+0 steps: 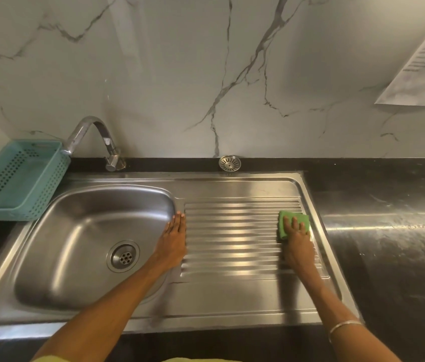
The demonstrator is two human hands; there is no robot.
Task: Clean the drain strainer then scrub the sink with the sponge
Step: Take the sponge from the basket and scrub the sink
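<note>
A steel sink with a ribbed drainboard on its right fills the counter. The round drain strainer lies on the black ledge behind the drainboard, apart from the open drain hole in the basin. My right hand presses flat on a green sponge at the right end of the ribs. My left hand rests flat, fingers straight, on the strip between the basin and the drainboard.
A teal perforated basket sits at the sink's back left corner. A chrome tap arches toward it from the ledge. Dark glossy countertop extends right. A printed paper sheet hangs on the marble wall.
</note>
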